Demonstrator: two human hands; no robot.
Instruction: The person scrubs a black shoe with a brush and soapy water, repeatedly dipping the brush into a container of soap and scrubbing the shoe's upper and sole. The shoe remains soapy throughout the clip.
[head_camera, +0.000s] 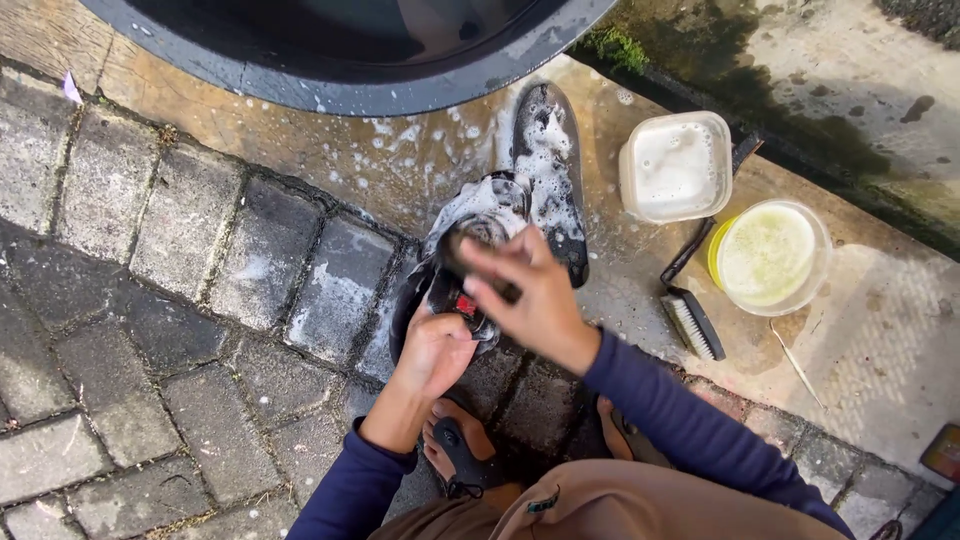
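A black shoe (470, 235) covered in white suds is tilted up over the wet paving. My left hand (432, 350) grips its heel end from below. My right hand (530, 295) is closed over the shoe's upper side; whatever it may hold is hidden under the fingers. A second soapy black shoe (553, 160) lies flat on the ground just beyond, toe pointing away from me.
A large dark basin (340, 85) stands at the top. To the right are a square tub of foamy water (676, 165), a round yellow-lidded container (770, 255), a long-handled brush (692, 318) and a thin stick (797, 365). My sandalled foot (455, 445) is below the shoe.
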